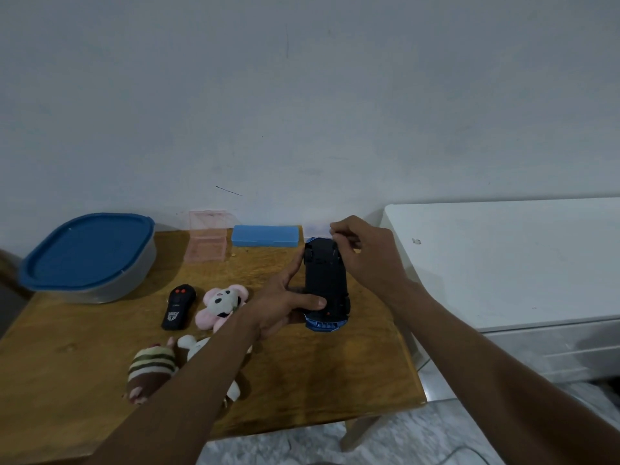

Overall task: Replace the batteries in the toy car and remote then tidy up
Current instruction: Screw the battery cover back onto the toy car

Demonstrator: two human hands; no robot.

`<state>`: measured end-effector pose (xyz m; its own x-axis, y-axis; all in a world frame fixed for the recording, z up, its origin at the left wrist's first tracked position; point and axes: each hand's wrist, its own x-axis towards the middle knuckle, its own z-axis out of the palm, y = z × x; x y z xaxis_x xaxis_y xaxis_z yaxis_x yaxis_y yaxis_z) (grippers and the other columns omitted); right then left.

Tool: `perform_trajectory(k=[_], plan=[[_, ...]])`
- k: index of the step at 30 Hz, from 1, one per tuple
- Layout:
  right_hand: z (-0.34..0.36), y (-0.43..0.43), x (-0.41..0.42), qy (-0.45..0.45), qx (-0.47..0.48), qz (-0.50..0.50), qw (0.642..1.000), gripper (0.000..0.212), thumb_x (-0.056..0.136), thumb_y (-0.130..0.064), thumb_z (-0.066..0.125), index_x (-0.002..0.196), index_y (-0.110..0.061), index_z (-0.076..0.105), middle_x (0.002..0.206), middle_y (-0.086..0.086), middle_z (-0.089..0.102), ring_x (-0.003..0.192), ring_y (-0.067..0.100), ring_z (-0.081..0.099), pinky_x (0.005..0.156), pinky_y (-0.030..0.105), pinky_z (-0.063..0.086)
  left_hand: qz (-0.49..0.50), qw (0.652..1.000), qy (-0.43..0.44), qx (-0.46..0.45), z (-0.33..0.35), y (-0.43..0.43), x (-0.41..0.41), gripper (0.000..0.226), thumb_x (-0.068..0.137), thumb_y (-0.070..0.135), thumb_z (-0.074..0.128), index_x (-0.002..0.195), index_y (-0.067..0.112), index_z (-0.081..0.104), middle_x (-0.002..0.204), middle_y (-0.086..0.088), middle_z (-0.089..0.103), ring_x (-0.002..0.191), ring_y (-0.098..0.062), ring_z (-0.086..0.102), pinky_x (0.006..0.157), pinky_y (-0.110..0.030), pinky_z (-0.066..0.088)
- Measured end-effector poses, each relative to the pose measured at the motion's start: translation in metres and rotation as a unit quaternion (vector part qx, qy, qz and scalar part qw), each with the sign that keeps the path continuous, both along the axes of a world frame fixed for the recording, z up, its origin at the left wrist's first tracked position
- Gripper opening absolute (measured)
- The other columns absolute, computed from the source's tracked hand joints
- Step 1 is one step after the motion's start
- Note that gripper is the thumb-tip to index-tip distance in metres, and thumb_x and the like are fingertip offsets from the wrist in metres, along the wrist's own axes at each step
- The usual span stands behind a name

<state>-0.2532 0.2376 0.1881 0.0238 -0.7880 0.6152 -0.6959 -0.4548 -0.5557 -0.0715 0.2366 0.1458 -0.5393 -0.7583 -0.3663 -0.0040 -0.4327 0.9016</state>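
My left hand [285, 297] grips a blue toy car [325, 283] held upside down above the wooden table [322, 380], its black underside facing me. My thumb lies across the underside near the rear end. My right hand [362, 253] is at the car's far end with its fingers curled, pinching something small I cannot make out. The black remote [178, 307] with two red buttons lies flat on the table to the left of the car.
A grey tub with a blue lid [89, 256] stands at the back left. A pink clear box [206, 241] and a blue case [265, 235] sit along the wall. Three plush toys [219, 305] lie near my left forearm. A white cabinet [503, 260] stands right of the table.
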Motion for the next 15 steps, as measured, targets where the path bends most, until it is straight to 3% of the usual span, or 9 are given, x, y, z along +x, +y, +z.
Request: perform_trajectory(k=[5, 11, 15], plan=[[-0.0003, -0.0043, -0.0002, 0.008, 0.001, -0.027, 1.0, 0.011, 0.086, -0.019, 0.068, 0.088, -0.009, 0.064, 0.074, 0.001, 0.069, 0.068, 0.016, 0.066, 0.061, 0.035, 0.056, -0.011, 1.0, -0.003, -0.007, 0.0003, 0.0009, 0.0001, 0.103, 0.078, -0.012, 0.068, 0.148, 0.047, 0.021, 0.114, -0.015, 0.07, 0.107, -0.029, 0.068, 0.083, -0.044, 0.058], [0.0004, 0.0002, 0.0035, 0.003, -0.002, -0.012, 1.0, 0.015, 0.091, -0.009, 0.06, 0.106, -0.01, 0.064, 0.082, 0.001, 0.072, 0.074, 0.012, 0.068, 0.067, 0.03, 0.058, -0.008, 1.0, 0.006, -0.006, 0.0032, 0.0006, 0.001, 0.101, 0.079, -0.014, 0.066, 0.147, 0.048, 0.023, 0.115, -0.017, 0.07, 0.107, -0.031, 0.067, 0.084, -0.046, 0.057], [-0.001, -0.0036, 0.0009, 0.024, -0.017, -0.024, 0.999, 0.012, 0.088, -0.003, 0.059, 0.093, -0.009, 0.069, 0.078, 0.002, 0.071, 0.068, 0.014, 0.064, 0.063, 0.038, 0.055, -0.013, 1.0, 0.008, -0.011, 0.0027, 0.0022, 0.0017, 0.102, 0.079, -0.014, 0.066, 0.147, 0.047, 0.022, 0.115, -0.017, 0.07, 0.108, -0.031, 0.067, 0.086, -0.048, 0.056]])
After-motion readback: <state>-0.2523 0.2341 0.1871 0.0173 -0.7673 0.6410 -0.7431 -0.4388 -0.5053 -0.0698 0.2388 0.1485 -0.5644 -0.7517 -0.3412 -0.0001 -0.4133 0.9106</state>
